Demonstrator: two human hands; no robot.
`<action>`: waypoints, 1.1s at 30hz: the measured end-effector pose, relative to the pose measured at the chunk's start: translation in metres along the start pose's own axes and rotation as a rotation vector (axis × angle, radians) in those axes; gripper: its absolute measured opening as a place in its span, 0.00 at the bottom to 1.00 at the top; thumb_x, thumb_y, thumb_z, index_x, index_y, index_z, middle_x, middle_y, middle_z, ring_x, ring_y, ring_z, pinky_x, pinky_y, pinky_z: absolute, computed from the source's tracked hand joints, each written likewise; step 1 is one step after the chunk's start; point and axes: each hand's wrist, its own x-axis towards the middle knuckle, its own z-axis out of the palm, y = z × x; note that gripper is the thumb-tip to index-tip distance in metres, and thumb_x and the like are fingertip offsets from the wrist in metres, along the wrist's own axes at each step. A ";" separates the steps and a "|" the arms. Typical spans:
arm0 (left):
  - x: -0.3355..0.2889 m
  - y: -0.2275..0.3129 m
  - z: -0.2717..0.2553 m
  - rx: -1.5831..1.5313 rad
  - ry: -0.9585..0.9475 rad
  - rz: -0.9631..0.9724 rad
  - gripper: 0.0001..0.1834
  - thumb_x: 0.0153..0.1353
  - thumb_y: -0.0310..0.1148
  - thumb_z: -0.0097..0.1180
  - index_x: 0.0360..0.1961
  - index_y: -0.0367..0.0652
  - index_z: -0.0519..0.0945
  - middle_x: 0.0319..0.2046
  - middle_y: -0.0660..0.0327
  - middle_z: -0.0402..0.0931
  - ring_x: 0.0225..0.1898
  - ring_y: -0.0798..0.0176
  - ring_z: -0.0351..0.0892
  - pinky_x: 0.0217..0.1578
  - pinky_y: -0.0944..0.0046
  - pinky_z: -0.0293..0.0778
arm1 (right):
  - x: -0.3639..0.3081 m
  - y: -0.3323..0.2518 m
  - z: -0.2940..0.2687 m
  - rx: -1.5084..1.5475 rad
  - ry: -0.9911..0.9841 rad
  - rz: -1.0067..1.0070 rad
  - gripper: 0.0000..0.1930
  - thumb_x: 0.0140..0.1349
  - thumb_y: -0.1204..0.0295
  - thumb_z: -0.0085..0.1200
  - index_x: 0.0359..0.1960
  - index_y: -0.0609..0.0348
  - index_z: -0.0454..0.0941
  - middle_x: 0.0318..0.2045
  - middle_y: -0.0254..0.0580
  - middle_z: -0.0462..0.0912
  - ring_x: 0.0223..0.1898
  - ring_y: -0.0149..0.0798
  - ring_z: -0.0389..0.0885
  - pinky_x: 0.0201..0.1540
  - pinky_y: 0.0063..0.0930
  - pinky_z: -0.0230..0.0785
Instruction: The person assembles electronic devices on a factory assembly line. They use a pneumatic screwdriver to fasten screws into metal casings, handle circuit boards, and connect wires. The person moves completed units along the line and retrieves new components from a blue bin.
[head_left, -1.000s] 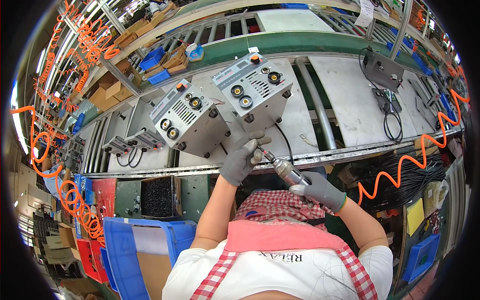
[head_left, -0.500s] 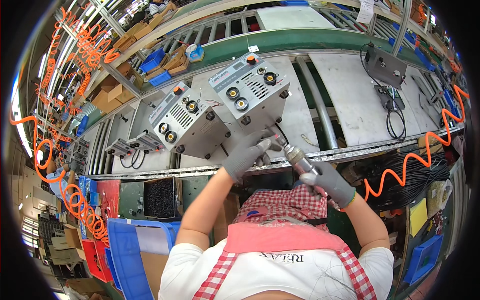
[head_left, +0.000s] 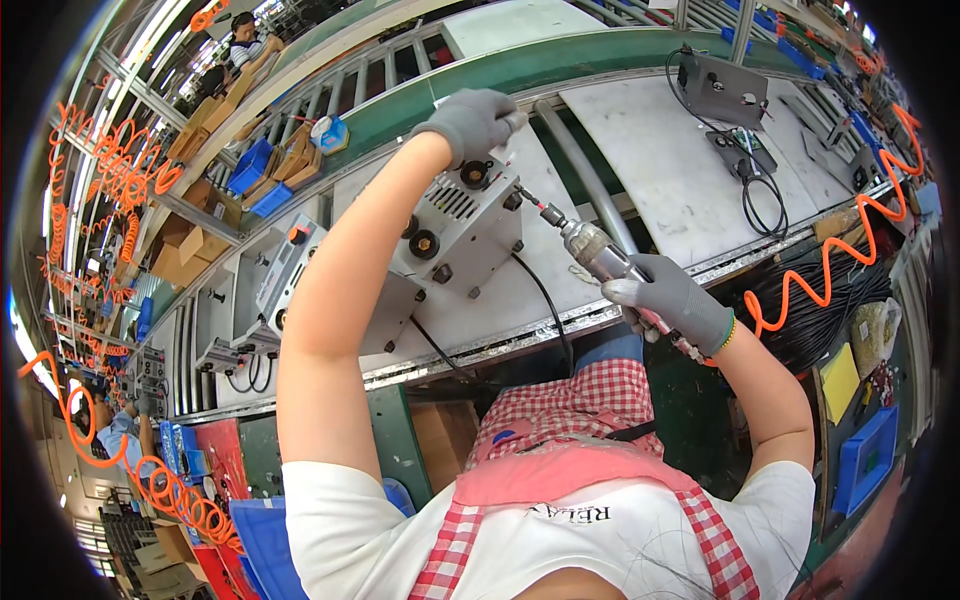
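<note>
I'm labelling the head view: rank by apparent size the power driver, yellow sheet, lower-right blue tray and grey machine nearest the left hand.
Grey machine: largest, though the left hand hides part.
Power driver and blue tray: too close to rank, as the right hand covers some of the driver.
Yellow sheet: smallest.

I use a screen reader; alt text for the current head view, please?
A gloved right hand holds a power driver pointed toward a grey metal machine on a conveyor; the gloved left hand is over the machine.
</note>
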 end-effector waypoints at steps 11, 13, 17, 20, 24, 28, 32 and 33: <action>0.027 -0.004 0.029 0.128 -0.364 -0.246 0.21 0.59 0.48 0.52 0.31 0.39 0.85 0.26 0.53 0.81 0.31 0.54 0.82 0.39 0.57 0.74 | 0.010 0.000 0.000 -0.018 -0.031 0.047 0.24 0.53 0.53 0.64 0.37 0.62 0.74 0.17 0.31 0.72 0.16 0.22 0.70 0.16 0.17 0.61; 0.025 -0.006 0.030 0.132 -0.363 -0.239 0.21 0.58 0.47 0.52 0.31 0.39 0.85 0.27 0.52 0.82 0.32 0.54 0.82 0.40 0.57 0.74 | 0.010 -0.002 0.000 -0.015 -0.043 0.043 0.24 0.53 0.52 0.64 0.37 0.62 0.74 0.17 0.31 0.72 0.16 0.22 0.70 0.16 0.17 0.62; 0.024 -0.005 0.027 0.124 -0.368 -0.259 0.21 0.58 0.47 0.52 0.32 0.40 0.85 0.29 0.51 0.82 0.34 0.53 0.82 0.41 0.57 0.74 | 0.015 -0.004 -0.002 -0.043 -0.037 0.042 0.25 0.53 0.51 0.64 0.37 0.61 0.74 0.18 0.30 0.72 0.16 0.21 0.70 0.17 0.16 0.63; 0.024 -0.004 0.028 0.133 -0.370 -0.280 0.21 0.58 0.47 0.51 0.32 0.38 0.85 0.30 0.50 0.82 0.35 0.52 0.82 0.42 0.57 0.74 | 0.016 -0.007 0.000 -0.063 -0.038 0.055 0.24 0.53 0.52 0.64 0.38 0.61 0.74 0.18 0.29 0.71 0.16 0.21 0.70 0.17 0.15 0.63; 0.019 -0.007 0.031 0.151 -0.326 -0.242 0.22 0.59 0.48 0.51 0.34 0.37 0.84 0.33 0.48 0.82 0.38 0.49 0.82 0.43 0.55 0.74 | 0.015 -0.016 0.007 -0.025 -0.064 0.070 0.23 0.54 0.54 0.64 0.38 0.61 0.74 0.18 0.29 0.71 0.16 0.20 0.70 0.16 0.15 0.62; 0.023 -0.009 0.032 0.154 -0.288 -0.223 0.22 0.59 0.48 0.50 0.39 0.39 0.84 0.41 0.46 0.81 0.43 0.46 0.81 0.48 0.53 0.73 | 0.022 -0.011 0.009 -0.017 -0.034 0.006 0.22 0.54 0.56 0.64 0.37 0.61 0.73 0.17 0.30 0.71 0.15 0.22 0.70 0.16 0.17 0.60; 0.017 -0.008 0.025 0.090 -0.265 -0.248 0.23 0.60 0.48 0.49 0.37 0.39 0.84 0.40 0.48 0.82 0.42 0.47 0.81 0.48 0.53 0.73 | 0.020 -0.018 0.012 -0.069 -0.019 0.001 0.21 0.55 0.56 0.63 0.36 0.61 0.72 0.16 0.32 0.71 0.14 0.24 0.69 0.16 0.20 0.61; 0.018 -0.010 0.026 0.081 -0.263 -0.258 0.22 0.60 0.48 0.49 0.36 0.39 0.85 0.38 0.48 0.82 0.41 0.48 0.82 0.46 0.53 0.73 | 0.021 -0.018 0.013 -0.079 -0.015 -0.005 0.21 0.55 0.56 0.63 0.36 0.62 0.72 0.16 0.32 0.72 0.14 0.24 0.69 0.16 0.20 0.62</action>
